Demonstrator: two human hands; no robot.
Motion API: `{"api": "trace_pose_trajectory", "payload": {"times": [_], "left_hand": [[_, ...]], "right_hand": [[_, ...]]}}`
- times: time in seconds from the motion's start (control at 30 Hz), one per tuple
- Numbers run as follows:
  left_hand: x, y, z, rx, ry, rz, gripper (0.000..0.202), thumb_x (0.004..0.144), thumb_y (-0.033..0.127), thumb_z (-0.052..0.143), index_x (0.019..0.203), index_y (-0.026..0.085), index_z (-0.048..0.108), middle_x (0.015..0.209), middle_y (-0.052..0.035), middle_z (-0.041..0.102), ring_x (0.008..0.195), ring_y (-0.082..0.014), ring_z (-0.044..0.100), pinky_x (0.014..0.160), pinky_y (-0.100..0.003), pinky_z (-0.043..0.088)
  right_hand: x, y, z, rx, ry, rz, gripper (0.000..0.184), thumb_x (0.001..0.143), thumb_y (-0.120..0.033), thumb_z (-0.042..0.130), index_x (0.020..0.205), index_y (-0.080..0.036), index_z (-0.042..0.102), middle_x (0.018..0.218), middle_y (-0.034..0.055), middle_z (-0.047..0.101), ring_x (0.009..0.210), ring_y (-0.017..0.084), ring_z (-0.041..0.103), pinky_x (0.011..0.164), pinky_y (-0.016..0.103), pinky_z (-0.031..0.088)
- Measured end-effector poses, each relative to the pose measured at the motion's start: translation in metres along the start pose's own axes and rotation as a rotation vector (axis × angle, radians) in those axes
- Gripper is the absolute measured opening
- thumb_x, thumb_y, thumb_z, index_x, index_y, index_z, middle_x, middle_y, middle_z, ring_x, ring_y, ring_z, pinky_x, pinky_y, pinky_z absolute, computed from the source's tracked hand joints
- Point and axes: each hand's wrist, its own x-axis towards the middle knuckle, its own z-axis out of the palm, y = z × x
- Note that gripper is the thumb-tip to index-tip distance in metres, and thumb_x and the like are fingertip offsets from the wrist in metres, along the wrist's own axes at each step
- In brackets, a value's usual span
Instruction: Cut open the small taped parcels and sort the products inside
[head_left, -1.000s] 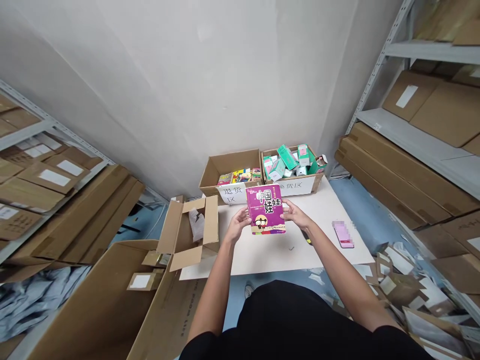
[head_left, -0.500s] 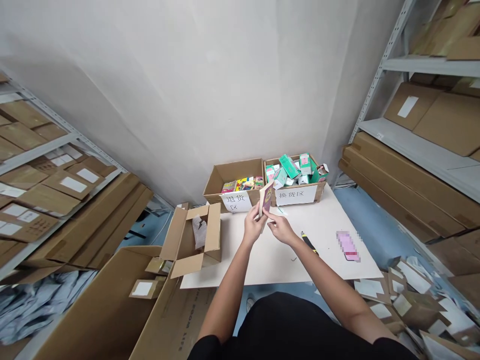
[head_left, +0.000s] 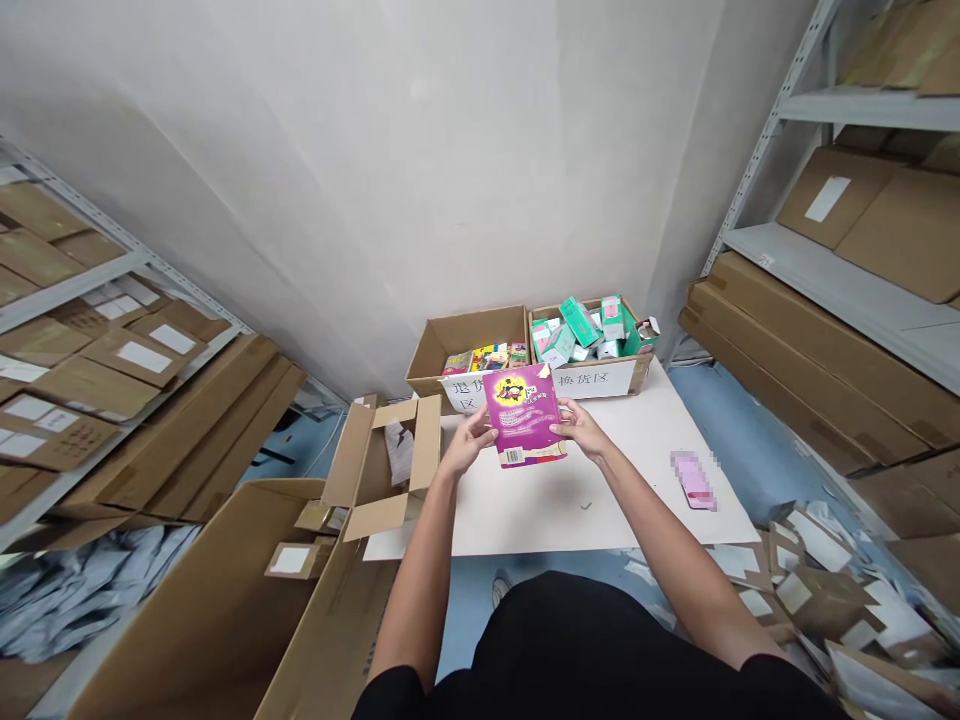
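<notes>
A purple book (head_left: 523,415) is held up over the white table (head_left: 525,520), its cover with a barcode and a yellow cartoon patch facing me. My left hand (head_left: 469,440) grips its left edge, thumb on the cover. On the opposite edge my right hand (head_left: 582,428) is closed the same way. Behind the book stand two cardboard boxes with handwritten paper signs: the left box (head_left: 427,358) contains several colourful books (head_left: 487,358), and the right box (head_left: 643,376) is heaped with green-and-white small cartons (head_left: 579,322). The book covers part of both signs.
An opened carton (head_left: 426,450) with a grey plastic bag (head_left: 400,450) inside stands at the table's left. A pixelated pink item (head_left: 694,480) lies on the right. Shelves of boxes (head_left: 840,200) flank both sides; discarded cartons (head_left: 825,595) litter the floor at right.
The book has turned from edge-on to cover facing me and come slightly lower. My hands have moved apart to its two side edges. The yellow-and-black cutter is now out of sight.
</notes>
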Motion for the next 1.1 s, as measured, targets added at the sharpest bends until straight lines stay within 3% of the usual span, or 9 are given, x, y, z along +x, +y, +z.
{"api": "trace_pose_trajectory", "payload": {"times": [0.17, 0.3, 0.37, 0.5, 0.6, 0.77, 0.93, 1.0, 1.1], "left_hand": [[0.010, -0.016, -0.008, -0.005, 0.050, 0.016, 0.102, 0.071, 0.045, 0.094, 0.160, 0.022, 0.049, 0.124, -0.0139, 0.075, 0.111, -0.0326, 0.073, 0.096, -0.053, 0.062], [0.020, -0.030, 0.006, 0.016, 0.392, 0.098, 0.081, 0.068, 0.040, 0.094, 0.142, 0.019, 0.069, 0.132, -0.0160, 0.073, 0.121, -0.0310, 0.069, 0.104, -0.049, 0.057], [0.021, -0.034, 0.025, 0.051, 0.455, 0.132, 0.067, 0.074, 0.042, 0.090, 0.135, 0.018, 0.073, 0.136, -0.0156, 0.072, 0.125, -0.0301, 0.067, 0.108, -0.047, 0.055], [0.017, -0.029, 0.071, 0.050, 0.085, 0.169, 0.081, 0.083, 0.042, 0.086, 0.156, 0.023, 0.055, 0.152, -0.0130, 0.062, 0.138, -0.0308, 0.059, 0.111, -0.043, 0.053], [0.017, -0.019, 0.083, 0.028, 0.013, 0.207, 0.092, 0.083, 0.039, 0.087, 0.163, 0.026, 0.043, 0.160, -0.0114, 0.055, 0.139, -0.0308, 0.059, 0.109, -0.040, 0.055], [0.016, -0.023, 0.068, -0.164, 0.025, 0.126, 0.084, 0.082, 0.037, 0.087, 0.157, 0.026, 0.052, 0.155, -0.0122, 0.060, 0.132, -0.0317, 0.065, 0.107, -0.044, 0.058], [0.000, -0.047, 0.059, -0.373, 0.027, 0.000, 0.084, 0.078, 0.040, 0.089, 0.154, 0.028, 0.054, 0.143, -0.0115, 0.069, 0.126, -0.0317, 0.069, 0.106, -0.050, 0.058], [-0.004, -0.050, 0.053, -0.380, 0.042, 0.019, 0.086, 0.079, 0.041, 0.089, 0.156, 0.031, 0.052, 0.147, -0.0103, 0.067, 0.129, -0.0315, 0.067, 0.107, -0.049, 0.058], [-0.001, -0.042, 0.035, -0.346, 0.010, 0.036, 0.090, 0.081, 0.043, 0.088, 0.160, 0.032, 0.047, 0.152, -0.0103, 0.063, 0.133, -0.0329, 0.064, 0.107, -0.049, 0.058]], "right_hand": [[-0.008, -0.008, 0.002, 0.018, -0.031, 0.037, 0.069, 0.071, -0.038, 0.093, 0.128, -0.028, 0.055, 0.114, 0.0061, 0.080, 0.092, 0.024, 0.078, 0.080, 0.038, 0.063], [-0.011, -0.013, 0.011, 0.022, 0.030, -0.054, 0.066, 0.074, -0.039, 0.091, 0.129, -0.026, 0.055, 0.110, 0.0064, 0.081, 0.095, 0.026, 0.079, 0.087, 0.044, 0.064], [-0.013, -0.014, 0.020, -0.001, 0.070, -0.151, 0.066, 0.077, -0.039, 0.088, 0.133, -0.026, 0.055, 0.113, 0.0064, 0.081, 0.102, 0.027, 0.079, 0.094, 0.046, 0.063], [-0.016, -0.013, 0.040, -0.193, 0.001, -0.268, 0.068, 0.082, -0.034, 0.082, 0.146, -0.030, 0.057, 0.130, 0.0043, 0.076, 0.125, 0.027, 0.070, 0.107, 0.047, 0.057], [-0.018, -0.017, 0.045, -0.367, -0.045, -0.266, 0.070, 0.087, -0.031, 0.076, 0.153, -0.036, 0.055, 0.143, 0.0010, 0.069, 0.136, 0.026, 0.063, 0.113, 0.045, 0.053], [-0.020, -0.028, 0.027, -0.498, -0.045, -0.241, 0.074, 0.089, -0.028, 0.074, 0.159, -0.033, 0.050, 0.153, 0.0071, 0.061, 0.143, 0.028, 0.057, 0.113, 0.045, 0.051], [-0.020, -0.018, -0.004, -0.731, 0.297, -0.176, 0.078, 0.079, -0.026, 0.082, 0.153, -0.032, 0.058, 0.161, 0.0087, 0.051, 0.150, 0.035, 0.044, 0.123, 0.057, 0.040], [-0.016, -0.009, -0.009, -0.607, 0.319, -0.099, 0.079, 0.077, -0.031, 0.084, 0.152, -0.029, 0.058, 0.156, 0.0121, 0.056, 0.141, 0.037, 0.054, 0.116, 0.059, 0.047], [-0.006, -0.001, -0.007, -0.258, 0.152, -0.011, 0.081, 0.076, -0.040, 0.086, 0.150, -0.025, 0.057, 0.129, 0.0122, 0.074, 0.115, 0.033, 0.071, 0.097, 0.052, 0.060]]}}
